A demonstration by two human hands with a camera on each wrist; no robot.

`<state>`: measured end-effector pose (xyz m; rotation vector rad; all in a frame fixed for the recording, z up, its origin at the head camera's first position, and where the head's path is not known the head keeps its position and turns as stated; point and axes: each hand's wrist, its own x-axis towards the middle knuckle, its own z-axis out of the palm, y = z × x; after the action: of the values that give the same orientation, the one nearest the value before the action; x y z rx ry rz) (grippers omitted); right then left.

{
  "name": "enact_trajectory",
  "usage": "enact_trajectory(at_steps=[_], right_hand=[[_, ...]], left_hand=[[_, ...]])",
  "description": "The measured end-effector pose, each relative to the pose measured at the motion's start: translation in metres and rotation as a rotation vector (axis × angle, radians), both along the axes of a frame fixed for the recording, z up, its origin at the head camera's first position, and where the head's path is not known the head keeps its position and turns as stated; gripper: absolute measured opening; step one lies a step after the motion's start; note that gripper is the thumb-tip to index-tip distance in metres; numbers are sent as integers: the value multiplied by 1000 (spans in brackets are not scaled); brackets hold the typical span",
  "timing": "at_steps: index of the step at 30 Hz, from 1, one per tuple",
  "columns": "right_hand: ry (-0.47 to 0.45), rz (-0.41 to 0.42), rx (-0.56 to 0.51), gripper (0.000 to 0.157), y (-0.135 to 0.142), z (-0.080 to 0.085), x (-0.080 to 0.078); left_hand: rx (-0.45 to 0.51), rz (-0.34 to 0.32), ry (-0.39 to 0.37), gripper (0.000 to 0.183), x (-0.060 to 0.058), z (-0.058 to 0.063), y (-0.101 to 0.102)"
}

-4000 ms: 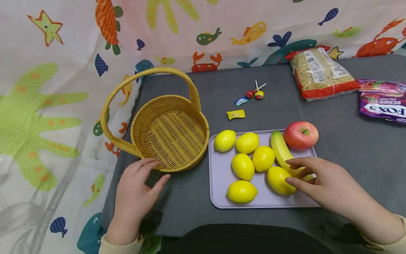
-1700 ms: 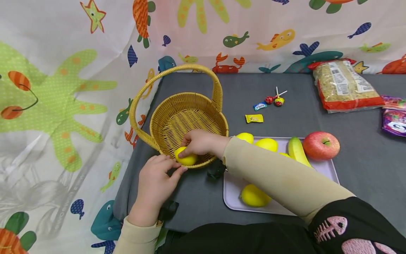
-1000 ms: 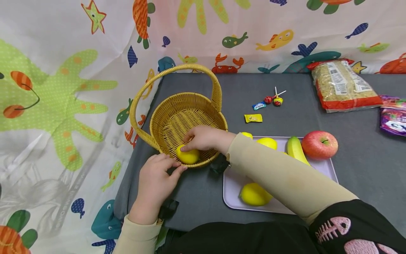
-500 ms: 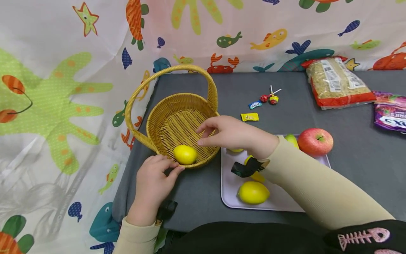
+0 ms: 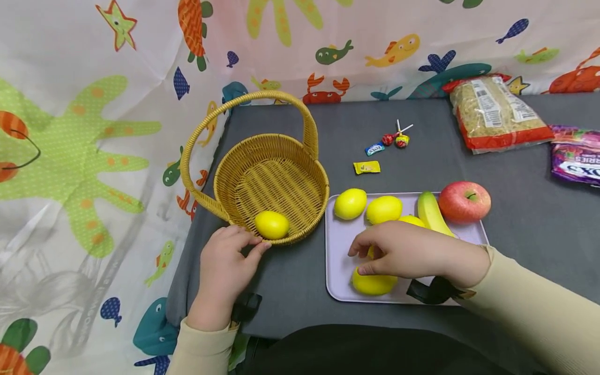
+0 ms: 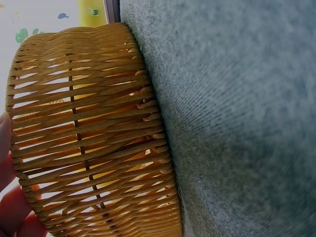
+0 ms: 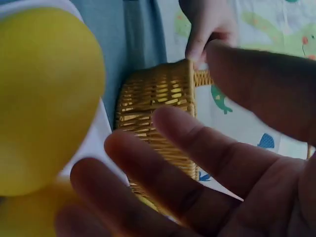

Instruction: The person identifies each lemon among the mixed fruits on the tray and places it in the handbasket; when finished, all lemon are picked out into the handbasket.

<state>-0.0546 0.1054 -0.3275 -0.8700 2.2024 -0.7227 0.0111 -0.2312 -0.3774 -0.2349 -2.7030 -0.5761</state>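
Lemon (image 5: 373, 285) sits by the tray's (image 5: 338, 245) near edge, our empty right hand (image 5: 403, 249) loosely spread just above it; our left hand (image 5: 226, 268) pinches the basket's (image 5: 269, 146) rim; we'd best cup the lemon's middle, squeezing lightly.

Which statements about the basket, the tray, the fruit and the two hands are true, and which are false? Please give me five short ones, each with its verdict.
1. One lemon lies inside the wicker basket. True.

2. The left hand holds the rim of the wicker basket. True.

3. The right hand grips the lemon inside the wicker basket. False: it is over the tray and grips nothing.

4. The banana is beside the apple. True.

5. The two lollipops lie on the tray. False: they lie on the dark table, beyond the tray.
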Motion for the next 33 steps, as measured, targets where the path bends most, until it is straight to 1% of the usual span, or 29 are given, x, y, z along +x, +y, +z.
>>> enact_trajectory(at_steps=[6, 10, 17, 22, 27, 33], right_hand=[[155, 5, 82, 36, 4, -5, 21], [204, 8, 100, 42, 3, -11, 28], [156, 3, 89, 45, 2, -21, 31], [141, 2, 65, 46, 1, -27, 30], [105, -13, 38, 45, 3, -32, 28], [90, -11, -26, 40, 5, -31, 27]], left_hand=[[-8, -4, 2, 21, -1, 1, -1], [-11, -7, 4, 21, -1, 0, -1], [-9, -7, 16, 22, -4, 1, -2], [-7, 4, 0, 22, -3, 2, -1], [-12, 11, -11, 22, -2, 2, -1], [-5, 16, -29, 20, 0, 0, 1]])
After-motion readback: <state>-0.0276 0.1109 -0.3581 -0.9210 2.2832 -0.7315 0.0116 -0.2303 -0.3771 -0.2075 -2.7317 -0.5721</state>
